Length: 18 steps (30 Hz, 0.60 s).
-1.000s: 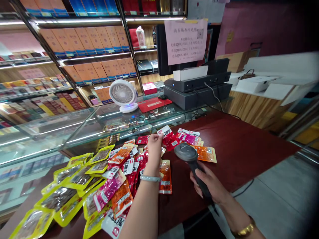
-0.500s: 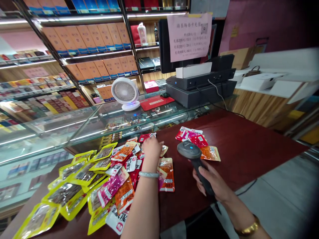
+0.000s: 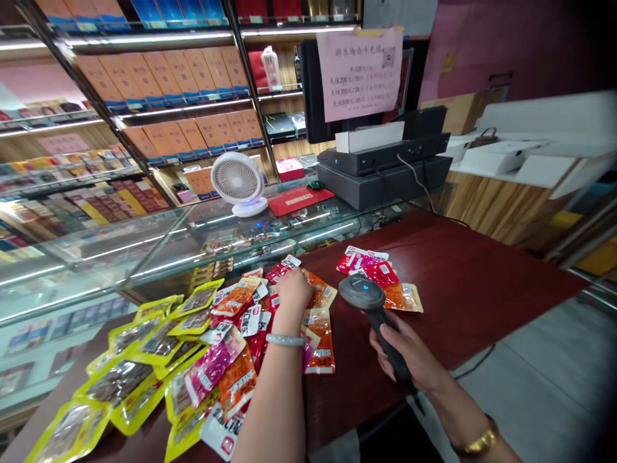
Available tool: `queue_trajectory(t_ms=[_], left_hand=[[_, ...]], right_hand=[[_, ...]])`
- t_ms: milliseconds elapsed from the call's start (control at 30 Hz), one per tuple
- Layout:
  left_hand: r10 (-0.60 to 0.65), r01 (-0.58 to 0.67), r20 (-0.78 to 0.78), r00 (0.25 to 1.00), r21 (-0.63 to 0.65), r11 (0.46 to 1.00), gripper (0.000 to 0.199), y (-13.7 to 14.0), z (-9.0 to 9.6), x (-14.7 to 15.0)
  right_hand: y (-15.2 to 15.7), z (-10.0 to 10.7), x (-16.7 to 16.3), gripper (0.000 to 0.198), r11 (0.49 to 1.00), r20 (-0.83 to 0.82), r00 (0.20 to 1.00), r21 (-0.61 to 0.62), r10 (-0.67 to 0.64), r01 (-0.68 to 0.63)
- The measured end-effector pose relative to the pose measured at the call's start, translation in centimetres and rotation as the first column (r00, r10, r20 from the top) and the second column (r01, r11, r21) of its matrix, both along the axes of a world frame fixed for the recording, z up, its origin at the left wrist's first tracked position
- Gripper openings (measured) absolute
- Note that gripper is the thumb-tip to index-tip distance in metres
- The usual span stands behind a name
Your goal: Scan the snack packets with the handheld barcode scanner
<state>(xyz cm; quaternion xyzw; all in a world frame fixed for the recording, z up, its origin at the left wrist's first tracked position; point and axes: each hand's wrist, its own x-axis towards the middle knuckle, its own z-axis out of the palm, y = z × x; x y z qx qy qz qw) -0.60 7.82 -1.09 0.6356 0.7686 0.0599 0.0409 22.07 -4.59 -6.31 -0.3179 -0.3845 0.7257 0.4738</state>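
My left hand (image 3: 295, 289), with a pale bangle at the wrist, is closed at the right edge of a pile of snack packets. An orange snack packet (image 3: 322, 288) sticks out from under its fingers, which are partly hidden. Just beyond lies a red-and-white packet (image 3: 283, 267); another orange packet (image 3: 322, 341) is below. My right hand (image 3: 402, 347) grips a dark barcode scanner (image 3: 364, 294) by its handle, head up, blue light lit. Behind the scanner sits a small group of packets (image 3: 369, 265). Yellow-edged packets (image 3: 120, 379) spread over the left side.
A dark red tabletop (image 3: 472, 289) carries the packets. Behind it stands a glass counter (image 3: 164, 241) with a white fan (image 3: 238, 180), a red mat (image 3: 301, 200) and a monitor (image 3: 313, 96) with a paper sign. Boxed goods (image 3: 159, 77) fill the shelves.
More of the orange packet now shows beside my left hand, with its barcode visible. My right hand still holds the scanner in nearly the same place. The view has shifted slightly.
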Motion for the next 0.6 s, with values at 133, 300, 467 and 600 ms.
queue_trajectory(t_ms=[133, 300, 467, 600], left_hand=[[0.026, -0.045, 0.219, 0.975, 0.084, 0.995, 0.05, 0.2, 0.29, 0.12], [-0.033, -0.039, 0.447, 0.894, 0.152, 0.988, 0.041, 0.16, 0.3, 0.22], [-0.058, -0.036, 0.476, 0.877, 0.186, 0.982, 0.033, 0.14, 0.15, 0.21], [-0.05, -0.048, 0.499, 0.865, 0.182, 0.982, 0.041, 0.38, 0.05, 0.17]], right_hand=[[0.0, -0.02, 0.03, 0.047, 1.0, 0.002, 1.0, 0.002, 0.0, 0.0], [0.08, -0.31, -0.03, 0.046, 1.0, 0.004, 1.0, 0.025, -0.004, 0.004], [0.09, -0.38, -0.08, 0.046, 1.0, 0.013, 1.0, 0.029, -0.009, 0.009], [0.01, -0.18, -0.12, 0.047, 1.0, 0.018, 1.0, 0.028, -0.014, 0.013]])
